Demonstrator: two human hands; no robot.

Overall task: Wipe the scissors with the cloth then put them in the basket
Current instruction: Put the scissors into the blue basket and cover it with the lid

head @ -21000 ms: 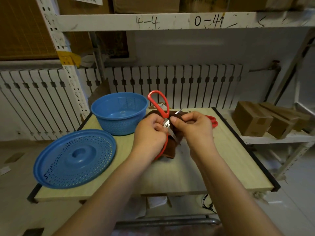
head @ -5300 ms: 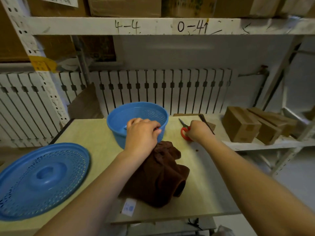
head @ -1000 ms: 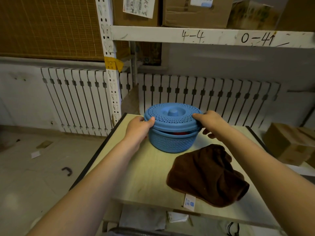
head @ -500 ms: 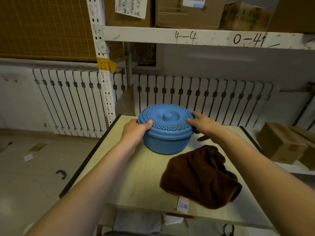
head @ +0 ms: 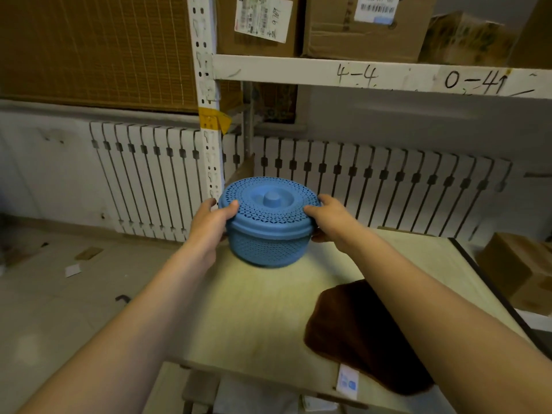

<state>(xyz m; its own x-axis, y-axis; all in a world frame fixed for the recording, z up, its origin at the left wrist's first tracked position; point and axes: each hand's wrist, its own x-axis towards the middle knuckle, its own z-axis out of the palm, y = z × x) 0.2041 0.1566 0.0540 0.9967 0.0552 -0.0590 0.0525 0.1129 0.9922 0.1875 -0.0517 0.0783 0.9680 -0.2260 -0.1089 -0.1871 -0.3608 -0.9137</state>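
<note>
The blue perforated basket [head: 267, 249] has its blue lid [head: 268, 206] on top, and it looks lifted slightly off the wooden table [head: 263, 318]. My left hand [head: 210, 225] grips the basket's left rim and my right hand [head: 328, 219] grips its right rim. The scissors are hidden inside the basket. The brown cloth [head: 355, 333] lies crumpled on the table at the near right, partly behind my right forearm.
A white metal shelf upright [head: 207, 115] and a white radiator [head: 358, 180] stand behind the table. Cardboard boxes [head: 519, 264] sit low at the right, and more boxes [head: 358, 22] rest on the shelf above. Scraps litter the floor [head: 59, 279] at the left.
Both hands have kept their hold on the lidded basket and raised it a little, up and to the left, over the table's far left part. The cloth has stayed put.
</note>
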